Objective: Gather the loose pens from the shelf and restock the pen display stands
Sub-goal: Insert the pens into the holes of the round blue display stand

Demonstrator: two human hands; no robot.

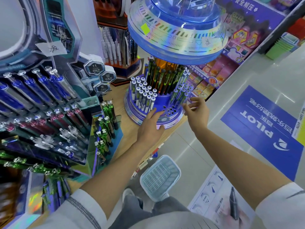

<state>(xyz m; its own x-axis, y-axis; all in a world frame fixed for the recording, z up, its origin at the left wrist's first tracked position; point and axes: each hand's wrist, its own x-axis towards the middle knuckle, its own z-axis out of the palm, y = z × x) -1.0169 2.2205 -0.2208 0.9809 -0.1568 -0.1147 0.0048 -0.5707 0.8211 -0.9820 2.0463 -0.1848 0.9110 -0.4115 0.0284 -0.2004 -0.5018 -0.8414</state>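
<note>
While both bare hands reached toward the round blue tiered pen carousel (156,111) at the shelf's corner, neither carried a pen: the left hand (149,128) lay flat with fingers spread against the stand's lower rim, and the right hand (196,111) hovered open, fingers loosely apart, just beside the right flank. That two-sided placement looked suited to steadying or turning the stand, probably to bring the bare patch of empty holes (168,110) squarely to the front for refilling. White-capped blue pens (144,95) filled the left sector upright, dark green-accented pens (162,76) ringed the amber centre column, and more pale pens (181,94) leaned at the right.

No loose pens showed on the wooden shelf (127,138) near the stand, so the stock to gather lay elsewhere or out of sight. An empty-looking pale blue perforated plastic basket (160,175) sat on the floor below. The wide holographic blue canopy (176,35) overhung the slots, likely forcing pens in at a slant, and the tall angled display of crystal-topped pens (49,104) crowded the left arm's side.
</note>
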